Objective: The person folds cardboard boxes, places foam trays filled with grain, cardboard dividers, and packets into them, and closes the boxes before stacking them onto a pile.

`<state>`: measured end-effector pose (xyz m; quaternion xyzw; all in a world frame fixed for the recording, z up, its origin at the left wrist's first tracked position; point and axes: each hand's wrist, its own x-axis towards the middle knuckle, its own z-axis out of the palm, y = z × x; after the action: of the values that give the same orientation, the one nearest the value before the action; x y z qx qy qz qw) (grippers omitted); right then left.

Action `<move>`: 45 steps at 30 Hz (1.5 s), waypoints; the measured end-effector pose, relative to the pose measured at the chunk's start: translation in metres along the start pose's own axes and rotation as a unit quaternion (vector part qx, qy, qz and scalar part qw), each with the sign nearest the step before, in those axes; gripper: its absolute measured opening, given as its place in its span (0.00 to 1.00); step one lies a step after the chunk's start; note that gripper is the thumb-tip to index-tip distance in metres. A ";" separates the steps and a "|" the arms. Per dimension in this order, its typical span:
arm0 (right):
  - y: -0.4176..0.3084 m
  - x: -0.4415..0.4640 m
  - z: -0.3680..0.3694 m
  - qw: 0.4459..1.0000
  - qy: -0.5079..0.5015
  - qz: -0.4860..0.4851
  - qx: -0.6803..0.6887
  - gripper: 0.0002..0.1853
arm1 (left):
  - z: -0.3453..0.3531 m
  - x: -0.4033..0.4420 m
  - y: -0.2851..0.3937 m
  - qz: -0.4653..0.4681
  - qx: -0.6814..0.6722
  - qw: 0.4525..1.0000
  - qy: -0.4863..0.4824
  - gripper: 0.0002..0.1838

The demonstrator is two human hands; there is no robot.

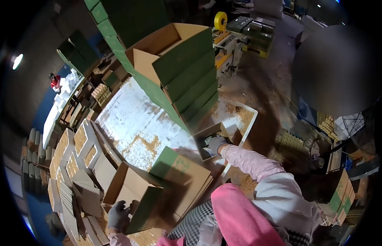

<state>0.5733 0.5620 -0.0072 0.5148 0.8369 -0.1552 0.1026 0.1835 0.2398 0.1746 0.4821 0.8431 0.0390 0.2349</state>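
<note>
Left hand [118, 216] touching the open box [131, 184], right hand [217, 144] reaching into the small box [201, 146].

The gloved left hand is curling its fingers at the open box's near edge; whether it is pinching the cardboard, I cannot tell. The right hand is bending over the small box, its grip unclear. The open box is standing beside a flat carton [191, 180]; the small box is sitting near the tall green stack [186, 78], on the table [131, 119].
</note>
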 end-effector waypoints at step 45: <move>-0.139 -0.062 -0.260 0.681 0.162 -0.383 0.603 0.30 | -0.032 0.109 -0.032 0.393 -0.629 0.651 0.161 0.25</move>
<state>0.4734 0.5468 0.2769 0.1167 0.6899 -0.5662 -0.4358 0.0984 0.3184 0.1547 0.4914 0.3729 0.7257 0.3049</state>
